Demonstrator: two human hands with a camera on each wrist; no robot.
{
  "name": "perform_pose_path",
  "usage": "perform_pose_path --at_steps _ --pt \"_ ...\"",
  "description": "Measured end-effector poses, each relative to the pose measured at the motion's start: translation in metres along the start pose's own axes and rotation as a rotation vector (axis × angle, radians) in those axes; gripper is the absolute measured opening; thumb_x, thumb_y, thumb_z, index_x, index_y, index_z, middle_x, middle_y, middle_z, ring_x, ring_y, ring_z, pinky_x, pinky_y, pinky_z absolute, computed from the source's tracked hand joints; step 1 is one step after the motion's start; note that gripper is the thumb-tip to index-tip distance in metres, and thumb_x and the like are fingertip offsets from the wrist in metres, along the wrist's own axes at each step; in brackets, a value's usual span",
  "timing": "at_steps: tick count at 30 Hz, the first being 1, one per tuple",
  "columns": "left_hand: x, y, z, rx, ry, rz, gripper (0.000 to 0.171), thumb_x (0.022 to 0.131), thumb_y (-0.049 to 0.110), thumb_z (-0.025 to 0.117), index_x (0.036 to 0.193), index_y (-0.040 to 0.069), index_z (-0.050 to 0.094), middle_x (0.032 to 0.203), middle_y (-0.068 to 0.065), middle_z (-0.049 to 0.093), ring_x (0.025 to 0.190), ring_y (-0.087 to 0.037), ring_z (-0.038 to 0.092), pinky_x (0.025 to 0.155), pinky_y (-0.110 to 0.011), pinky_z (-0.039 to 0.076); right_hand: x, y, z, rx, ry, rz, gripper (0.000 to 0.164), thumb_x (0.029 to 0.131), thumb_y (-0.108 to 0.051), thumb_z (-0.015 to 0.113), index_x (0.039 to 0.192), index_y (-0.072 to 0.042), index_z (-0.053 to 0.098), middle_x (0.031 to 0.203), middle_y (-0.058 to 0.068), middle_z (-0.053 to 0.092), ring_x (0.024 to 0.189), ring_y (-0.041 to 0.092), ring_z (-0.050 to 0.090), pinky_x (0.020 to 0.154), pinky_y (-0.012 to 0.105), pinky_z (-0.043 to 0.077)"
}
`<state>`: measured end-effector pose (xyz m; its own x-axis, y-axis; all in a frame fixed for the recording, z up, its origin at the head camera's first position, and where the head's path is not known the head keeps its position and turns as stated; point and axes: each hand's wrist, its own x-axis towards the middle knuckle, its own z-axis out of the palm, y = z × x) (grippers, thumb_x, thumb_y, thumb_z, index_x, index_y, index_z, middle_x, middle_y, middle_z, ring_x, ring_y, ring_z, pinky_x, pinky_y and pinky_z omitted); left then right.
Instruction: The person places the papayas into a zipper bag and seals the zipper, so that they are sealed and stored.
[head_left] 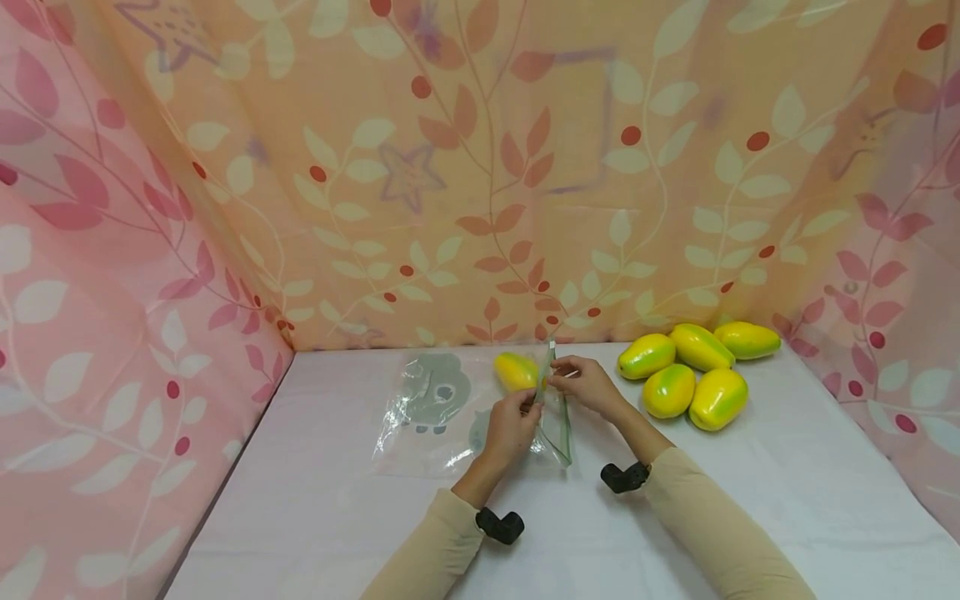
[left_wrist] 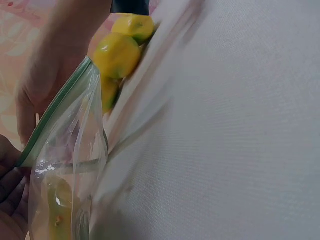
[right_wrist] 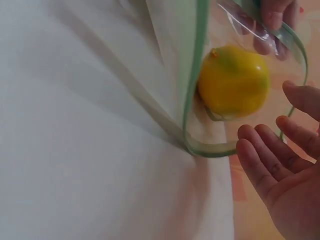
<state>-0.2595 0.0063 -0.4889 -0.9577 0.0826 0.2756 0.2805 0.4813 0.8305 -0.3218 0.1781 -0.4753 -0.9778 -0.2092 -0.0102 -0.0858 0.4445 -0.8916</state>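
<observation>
A clear zip bag (head_left: 442,454) with a green-edged mouth and grey cartoon prints lies on its side on the white table. Inside it, toward the back, is a yellow-green papaya-like fruit (head_left: 516,372), also seen through the mouth in the right wrist view (right_wrist: 234,82). My left hand (head_left: 512,429) pinches the near side of the bag's rim, thumb on the film. At the open mouth is my right hand (head_left: 592,387), its fingers loosely spread and its thumb apart from them right at the rim; nothing is gripped in its palm (right_wrist: 295,190).
Several more yellow-green fruits (head_left: 718,400) sit in a cluster at the back right, beyond the right forearm. Leaf-patterned curtains (head_left: 487,167) close off the back and both sides of the white table (head_left: 300,517). A black wrist device (head_left: 500,527) is worn on each arm.
</observation>
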Motion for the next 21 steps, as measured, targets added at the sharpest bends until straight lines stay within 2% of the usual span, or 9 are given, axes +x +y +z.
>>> perform_pose_path --at_steps 7,14,21 --pt "0.000 0.000 -0.001 -0.010 -0.001 -0.006 0.025 0.090 0.008 0.064 0.112 -0.003 0.070 0.092 -0.011 0.074 0.078 -0.015 0.068 0.069 -0.019 0.054 -0.008 -0.007 -0.020 -0.143 0.000 -0.024 0.041 0.092 -0.023 0.067 0.124 0.000 0.061 0.111 0.019 0.067 0.091 0.025 0.064 0.075 0.032 0.056" --pt "0.000 0.001 -0.002 0.027 0.001 0.013 0.024 0.090 0.009 0.065 0.111 -0.001 0.071 0.092 -0.010 0.073 0.078 -0.014 0.066 0.071 -0.019 0.054 -0.016 -0.011 -0.037 -0.234 -0.004 -0.061 0.040 0.092 -0.023 0.066 0.124 0.001 0.061 0.109 0.017 0.068 0.092 0.026 0.063 0.079 0.034 0.056" --pt "-0.002 -0.001 -0.002 0.030 -0.012 0.036 0.024 0.090 0.009 0.065 0.110 -0.001 0.070 0.091 -0.009 0.073 0.078 -0.013 0.065 0.070 -0.019 0.054 -0.026 -0.014 -0.061 -0.307 -0.061 -0.031 0.041 0.092 -0.029 0.067 0.123 -0.003 0.061 0.112 0.015 0.065 0.097 0.025 0.060 0.081 0.032 0.056"
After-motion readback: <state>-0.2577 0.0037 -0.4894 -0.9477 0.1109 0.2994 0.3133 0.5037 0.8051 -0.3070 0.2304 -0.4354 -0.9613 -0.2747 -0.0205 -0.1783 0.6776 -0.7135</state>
